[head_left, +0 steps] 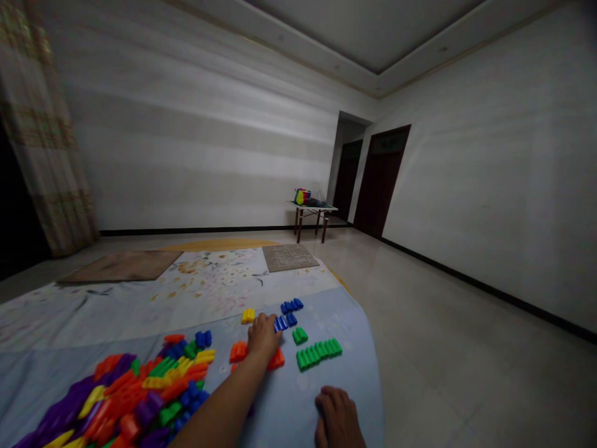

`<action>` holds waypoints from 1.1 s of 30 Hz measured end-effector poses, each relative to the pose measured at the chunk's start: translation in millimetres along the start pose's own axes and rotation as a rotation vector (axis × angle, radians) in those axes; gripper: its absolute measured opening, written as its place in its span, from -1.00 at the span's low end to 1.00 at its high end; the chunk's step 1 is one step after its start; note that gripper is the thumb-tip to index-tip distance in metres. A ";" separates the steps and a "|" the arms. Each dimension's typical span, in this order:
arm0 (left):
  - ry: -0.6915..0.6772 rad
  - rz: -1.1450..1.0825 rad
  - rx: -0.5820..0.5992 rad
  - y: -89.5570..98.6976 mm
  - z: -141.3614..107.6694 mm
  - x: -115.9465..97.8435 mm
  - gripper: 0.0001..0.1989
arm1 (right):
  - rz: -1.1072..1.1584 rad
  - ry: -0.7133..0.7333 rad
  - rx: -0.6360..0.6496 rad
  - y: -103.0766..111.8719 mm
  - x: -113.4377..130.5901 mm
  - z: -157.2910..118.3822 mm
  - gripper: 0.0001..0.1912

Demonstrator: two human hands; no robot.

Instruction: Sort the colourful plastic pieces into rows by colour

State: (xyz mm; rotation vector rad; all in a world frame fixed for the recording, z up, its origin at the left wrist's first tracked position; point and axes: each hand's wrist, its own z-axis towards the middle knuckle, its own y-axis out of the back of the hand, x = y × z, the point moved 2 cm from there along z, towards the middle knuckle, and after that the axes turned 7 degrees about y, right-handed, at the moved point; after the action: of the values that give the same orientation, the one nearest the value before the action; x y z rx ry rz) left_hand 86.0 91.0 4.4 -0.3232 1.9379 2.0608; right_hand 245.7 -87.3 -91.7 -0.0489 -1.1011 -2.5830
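My left hand (263, 334) reaches over the light blue cloth, fingers bent down at the left end of a short row of blue plastic blocks (281, 323). It appears to grip that end, though the fingertips are partly hidden. Orange blocks (239, 351) lie beside and partly behind my left wrist. A yellow pair (248, 316) is just beyond the hand, and another blue row (291, 305) lies farther back. To the right are a small green piece (300, 336) and a longer green row (319, 354). My right hand (338, 415) rests loosely on the cloth near the edge, holding nothing visible.
A large mixed heap of colourful blocks (135, 398) covers the left front of the cloth-covered table (336, 311). Two flat mats, one brown (124, 266) and one grey-brown (290, 257), lie toward the far side. Beyond stands a small table (312, 206) with a colourful bag.
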 end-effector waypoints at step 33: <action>0.034 0.106 -0.025 69.7 -48.8 128.6 -0.60 | -0.035 0.028 0.199 19.2 4.3 1.4 -0.76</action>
State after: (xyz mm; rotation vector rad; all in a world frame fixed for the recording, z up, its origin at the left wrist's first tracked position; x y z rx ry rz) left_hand -60.8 46.5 19.8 -0.2678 1.9903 2.1612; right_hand 247.5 -99.9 -76.6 0.0541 -1.3534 -2.4821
